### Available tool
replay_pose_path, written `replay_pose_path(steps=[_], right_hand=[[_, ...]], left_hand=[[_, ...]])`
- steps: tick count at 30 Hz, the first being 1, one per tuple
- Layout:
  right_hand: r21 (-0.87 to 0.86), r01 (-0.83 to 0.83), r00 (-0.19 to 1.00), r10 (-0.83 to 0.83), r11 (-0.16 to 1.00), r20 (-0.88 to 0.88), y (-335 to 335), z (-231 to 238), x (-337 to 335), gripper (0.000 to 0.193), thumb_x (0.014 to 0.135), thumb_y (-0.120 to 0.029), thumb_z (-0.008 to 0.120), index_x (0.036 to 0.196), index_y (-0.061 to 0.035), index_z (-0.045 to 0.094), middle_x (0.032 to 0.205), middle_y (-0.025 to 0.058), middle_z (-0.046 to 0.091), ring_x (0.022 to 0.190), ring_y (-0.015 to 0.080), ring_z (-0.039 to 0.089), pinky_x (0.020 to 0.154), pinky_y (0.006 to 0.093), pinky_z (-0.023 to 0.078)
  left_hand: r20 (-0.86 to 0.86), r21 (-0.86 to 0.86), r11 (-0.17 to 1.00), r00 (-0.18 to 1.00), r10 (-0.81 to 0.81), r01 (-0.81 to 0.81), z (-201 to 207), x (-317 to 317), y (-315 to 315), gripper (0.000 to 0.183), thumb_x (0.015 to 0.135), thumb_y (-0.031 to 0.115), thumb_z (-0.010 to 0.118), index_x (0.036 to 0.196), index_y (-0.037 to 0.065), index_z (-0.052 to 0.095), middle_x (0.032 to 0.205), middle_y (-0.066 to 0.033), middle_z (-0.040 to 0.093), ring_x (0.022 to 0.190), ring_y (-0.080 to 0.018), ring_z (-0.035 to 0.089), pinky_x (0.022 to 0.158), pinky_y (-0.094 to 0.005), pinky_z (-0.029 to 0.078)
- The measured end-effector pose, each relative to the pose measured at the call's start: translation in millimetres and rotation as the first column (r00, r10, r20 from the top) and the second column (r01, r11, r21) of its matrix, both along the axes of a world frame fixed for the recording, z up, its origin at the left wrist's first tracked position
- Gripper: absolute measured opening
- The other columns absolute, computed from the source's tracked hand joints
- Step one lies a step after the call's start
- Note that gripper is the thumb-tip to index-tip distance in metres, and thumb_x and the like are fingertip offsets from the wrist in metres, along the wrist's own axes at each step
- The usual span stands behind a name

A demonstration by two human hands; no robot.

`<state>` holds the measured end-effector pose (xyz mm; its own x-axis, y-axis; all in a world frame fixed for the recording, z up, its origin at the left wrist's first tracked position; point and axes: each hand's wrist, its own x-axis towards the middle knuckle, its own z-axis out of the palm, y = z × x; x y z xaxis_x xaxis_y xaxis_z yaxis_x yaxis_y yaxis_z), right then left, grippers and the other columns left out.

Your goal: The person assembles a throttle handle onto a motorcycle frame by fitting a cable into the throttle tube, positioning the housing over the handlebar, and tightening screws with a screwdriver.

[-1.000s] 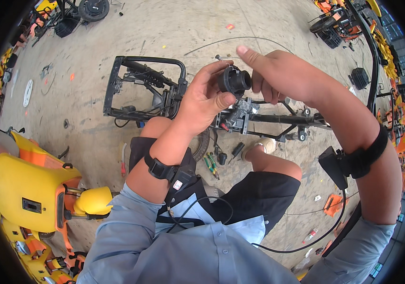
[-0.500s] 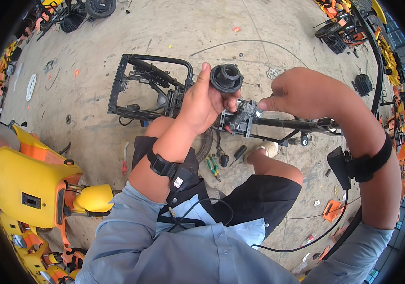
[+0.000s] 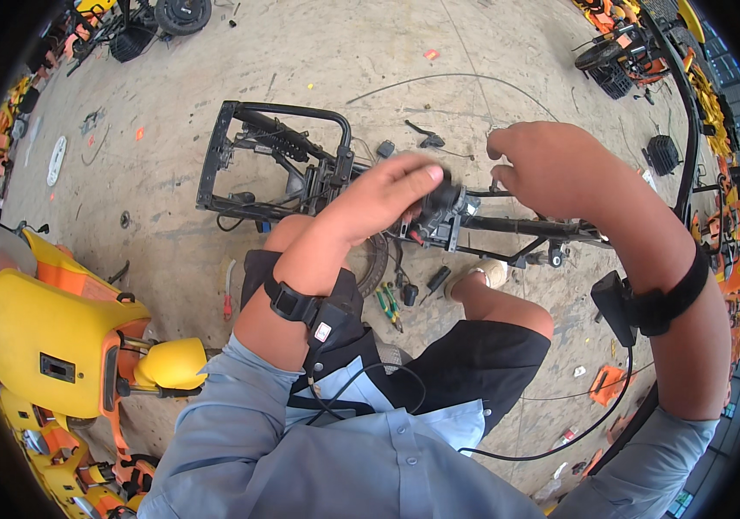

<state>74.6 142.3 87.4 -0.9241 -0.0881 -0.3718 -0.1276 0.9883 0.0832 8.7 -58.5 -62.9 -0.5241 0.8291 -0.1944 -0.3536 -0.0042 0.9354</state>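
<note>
My left hand is wrapped round a black round part with a rim, which showed a hollow hub before. The hand hides most of it. It hovers over a black metal bracket on the vehicle frame, and I cannot tell if the two touch. To the right, my right hand hangs above the frame with its fingers curled. A tiny dark bit shows at its thumb tip, too small to name.
Green-handled pliers and a red-handled tool lie on the concrete floor. A wheel shows below the frame. A yellow vehicle body stands at the left. A black lever and a thin cable lie beyond the frame.
My left hand has turned over and come down with the black round part, whose hollow end no longer faces up. My right hand has shifted slightly, its fingertips now more visible.
</note>
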Motion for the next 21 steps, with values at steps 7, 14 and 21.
replay_pose_path(steps=[7,14,21], right_hand=[[0.034,0.026,0.999,-0.027,0.999,0.024,7.3,-1.9,-4.1,0.027,0.092,-0.025,0.058,0.104,-0.0035,0.068,0.099,0.0172,0.071,0.095,0.0376,0.068,0.081,0.0482,0.054],[0.176,-0.003,0.985,-0.027,0.984,0.169,-4.3,8.1,-7.2,0.030,0.093,-0.028,0.058,0.107,-0.0041,0.069,0.096,0.0154,0.071,0.090,0.0373,0.068,0.078,0.0481,0.054],[0.101,-0.205,0.830,0.228,0.974,-0.510,-6.7,24.0,-9.9,0.024,0.091,-0.019,0.061,0.109,-0.0049,0.065,0.097,0.0152,0.070,0.087,0.0358,0.068,0.076,0.0468,0.055]], left_hand=[[0.119,-0.100,0.901,0.894,0.432,-0.422,-27.7,-6.0,15.3,0.073,0.099,0.051,0.058,0.143,-0.004,0.042,0.119,-0.0157,0.063,0.093,-0.0168,0.064,0.073,-0.0299,0.053],[-0.497,-0.406,0.901,0.865,-0.074,-0.156,-47.8,1.8,12.4,0.062,0.097,0.041,0.062,0.135,-0.007,0.051,0.121,-0.0242,0.067,0.103,-0.0292,0.068,0.085,-0.0382,0.053],[-0.544,-0.541,0.837,0.793,-0.273,-0.083,-54.5,2.9,19.3,0.051,0.096,0.039,0.061,0.127,-0.002,0.060,0.116,-0.0244,0.069,0.105,-0.0367,0.068,0.090,-0.0410,0.052]])
